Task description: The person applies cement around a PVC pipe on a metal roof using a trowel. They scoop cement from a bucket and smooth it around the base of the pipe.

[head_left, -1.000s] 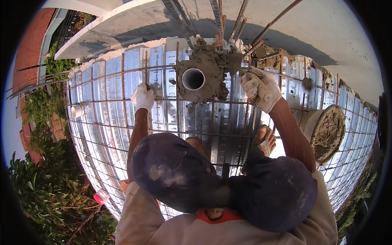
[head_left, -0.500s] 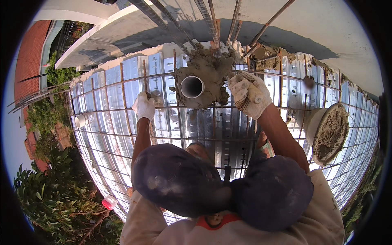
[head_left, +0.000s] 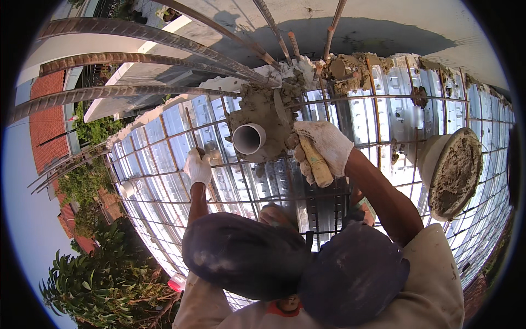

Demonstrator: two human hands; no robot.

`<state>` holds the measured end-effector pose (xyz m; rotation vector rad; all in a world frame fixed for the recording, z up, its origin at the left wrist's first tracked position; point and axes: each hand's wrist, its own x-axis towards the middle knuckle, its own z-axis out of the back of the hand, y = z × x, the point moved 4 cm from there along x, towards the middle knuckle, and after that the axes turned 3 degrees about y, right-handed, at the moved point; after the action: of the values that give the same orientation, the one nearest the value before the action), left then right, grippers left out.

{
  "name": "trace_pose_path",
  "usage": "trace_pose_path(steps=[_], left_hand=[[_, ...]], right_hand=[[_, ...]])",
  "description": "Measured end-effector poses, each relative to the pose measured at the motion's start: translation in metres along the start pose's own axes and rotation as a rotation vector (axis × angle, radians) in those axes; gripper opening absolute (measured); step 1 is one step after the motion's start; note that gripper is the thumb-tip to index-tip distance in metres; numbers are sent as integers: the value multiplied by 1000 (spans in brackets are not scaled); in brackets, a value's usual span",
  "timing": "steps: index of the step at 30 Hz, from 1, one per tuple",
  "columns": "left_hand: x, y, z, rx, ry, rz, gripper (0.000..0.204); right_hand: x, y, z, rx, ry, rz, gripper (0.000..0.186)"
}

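While the gloved right hand point(head_left: 324, 147) was clenched around the pale wooden handle of a trowel point(head_left: 316, 162), its grey metal blade point(head_left: 280, 109) lay against the lump of wet grey mortar point(head_left: 262, 114) packed around one short white plastic pipe point(head_left: 250, 139), whose open round mouth faced the camera. The gloved left hand point(head_left: 198, 166) was closed on a thin bar of the rusty steel reinforcement mesh point(head_left: 383, 98), down and to the left of the pipe and clear of the mortar. The mesh lay over a shiny corrugated metal deck point(head_left: 159, 159), which ended at a curved outer edge on the left; past that edge there were only green shrubs point(head_left: 98, 274) and a red tiled roof point(head_left: 46, 120) far below. Three thick ribbed steel bars point(head_left: 137, 57) swept in from the left above the deck, and several thinner rods point(head_left: 272, 27) rose behind the mortar, crowding the space over the pipe. To the right of the trowel hand the deck was open as far as one round white bucket of mortar point(head_left: 453, 171), which stood well apart from the pipe near the right edge. Two dark blue knees point(head_left: 296, 263) filled the lower middle, just below both hands
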<state>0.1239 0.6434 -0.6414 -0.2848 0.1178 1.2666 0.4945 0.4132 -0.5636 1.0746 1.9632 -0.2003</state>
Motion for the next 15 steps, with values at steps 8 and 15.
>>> trace_pose_path(steps=[8, 15], left_hand=[[1, 6, 5, 28, -8, -1, 22], [3, 1, 17, -16, 58, 62, 20]], right_hand=[[-1, 24, 20, 268, 150, -191, 39], [-63, 9, 16, -339, 16, 55, 36]])
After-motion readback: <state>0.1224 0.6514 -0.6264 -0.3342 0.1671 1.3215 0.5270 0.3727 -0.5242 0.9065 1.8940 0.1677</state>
